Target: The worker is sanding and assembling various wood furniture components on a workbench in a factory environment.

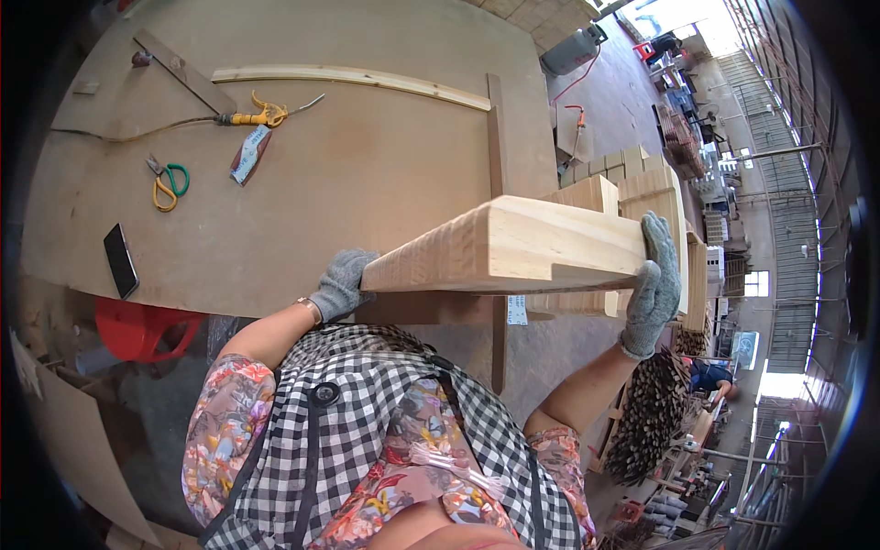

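Observation:
Between my two hands is a pale stack of wooden boards (541, 240), its left side ridged like many thin edges pressed together and its right face smooth. It is held up over the near right edge of the table, tilted. Grey knitted gloves cover both hands. My left hand (344, 284) closes round its left end, with the fingertips partly hidden. At the right end my right hand (654, 284) presses flat against the wood, fingers pointing up and thumb toward me.
On the brown table (367, 174) lie a yellow air blow gun (261, 115), scissors (168, 183), a sandpaper piece (249, 154), a phone (121, 260) and wooden strips (357, 78). More pale wood (655, 202) stands right. A red stool (142, 330) is below; a co-worker (710, 378) is far right.

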{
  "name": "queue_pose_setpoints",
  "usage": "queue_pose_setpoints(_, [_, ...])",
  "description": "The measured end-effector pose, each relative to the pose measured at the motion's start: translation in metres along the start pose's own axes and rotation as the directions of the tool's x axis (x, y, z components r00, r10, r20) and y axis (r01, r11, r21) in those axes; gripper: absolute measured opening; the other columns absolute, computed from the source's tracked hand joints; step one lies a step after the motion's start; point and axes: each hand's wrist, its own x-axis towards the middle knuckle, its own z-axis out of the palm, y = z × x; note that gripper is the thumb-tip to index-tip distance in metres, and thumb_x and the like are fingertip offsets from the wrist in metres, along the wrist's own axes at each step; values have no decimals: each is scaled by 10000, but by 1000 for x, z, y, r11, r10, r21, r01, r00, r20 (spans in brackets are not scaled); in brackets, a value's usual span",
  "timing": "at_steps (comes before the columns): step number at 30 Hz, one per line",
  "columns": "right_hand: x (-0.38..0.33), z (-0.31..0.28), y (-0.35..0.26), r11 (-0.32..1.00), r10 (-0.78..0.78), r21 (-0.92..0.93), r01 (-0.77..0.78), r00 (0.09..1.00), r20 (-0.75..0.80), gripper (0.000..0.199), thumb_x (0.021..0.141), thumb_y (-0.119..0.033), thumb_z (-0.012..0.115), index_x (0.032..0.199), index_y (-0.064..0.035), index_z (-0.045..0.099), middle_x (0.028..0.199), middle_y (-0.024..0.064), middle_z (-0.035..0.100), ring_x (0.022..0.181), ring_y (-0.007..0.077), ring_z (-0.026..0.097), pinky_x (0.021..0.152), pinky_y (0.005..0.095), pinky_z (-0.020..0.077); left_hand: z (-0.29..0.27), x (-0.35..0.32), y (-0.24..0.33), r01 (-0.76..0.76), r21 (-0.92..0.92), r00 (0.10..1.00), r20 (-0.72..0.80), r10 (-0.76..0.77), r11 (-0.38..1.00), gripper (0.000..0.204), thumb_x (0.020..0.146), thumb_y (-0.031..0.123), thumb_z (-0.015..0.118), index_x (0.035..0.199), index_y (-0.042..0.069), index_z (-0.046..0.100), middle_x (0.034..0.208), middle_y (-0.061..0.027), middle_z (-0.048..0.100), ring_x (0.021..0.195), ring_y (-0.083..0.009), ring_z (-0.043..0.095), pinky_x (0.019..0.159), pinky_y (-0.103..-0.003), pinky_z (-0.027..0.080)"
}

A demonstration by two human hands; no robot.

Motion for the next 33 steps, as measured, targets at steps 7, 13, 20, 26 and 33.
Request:
queue_pose_setpoints(7, [88, 93, -122, 997, 70, 13, -71, 997, 26, 584, 917, -438, 366, 1130, 74, 550, 1160, 200, 563, 1162, 323, 480, 1015, 411, 313, -122, 12, -116, -107, -18, 993, 51, 108, 994, 357, 604, 237, 720, 900, 115, 562, 815, -115, 577, 842, -326, 512, 765, -412, 409])
queue_pose_setpoints(13, [124, 133, -193, 991, 123, -63, -118, 989, 85, 597, 930, -431, 354, 1142, 100, 528, 1185, 212, 542, 1181, 326, 458, 1015, 411, 316, -181, 15, -181, -83, -108, 985, 143, 98, 991, 274, 609, 216, 689, 843, 113, 590, 758, -133, 598, 794, -352, 547, 729, -429, 425])
queue_pose_setpoints(20, [113, 147, -236, 977, 197, -79, -196, 980, 7, 618, 928, -436, 355, 1170, 115, 494, 1216, 235, 513, 1177, 339, 460, 1018, 421, 311, -240, 18, -220, -218, -18, 967, 133, 218, 976, 366, 583, 215, 728, 906, 115, 587, 846, -143, 611, 830, -356, 557, 757, -433, 451])
queue_pose_setpoints(26, [136, 163, -292, 964, 108, -248, -95, 993, 41, 619, 887, -471, 424, 1166, 72, 523, 1174, 231, 543, 1151, 371, 483, 995, 436, 341, -292, 33, -244, -120, 75, 955, 281, 94, 990, 482, 551, 213, 761, 989, 107, 590, 937, -141, 603, 899, -345, 540, 815, -418, 429])
queue_pose_setpoints(33, [155, 180, -304, 918, 132, -376, -128, 991, -14, 629, 840, -533, 480, 1129, 19, 573, 1118, 198, 586, 1108, 362, 524, 969, 443, 372, -319, 43, -255, -281, 199, 955, 157, 252, 939, 503, 582, 220, 754, 1046, 112, 591, 990, -134, 583, 969, -332, 511, 886, -403, 394])
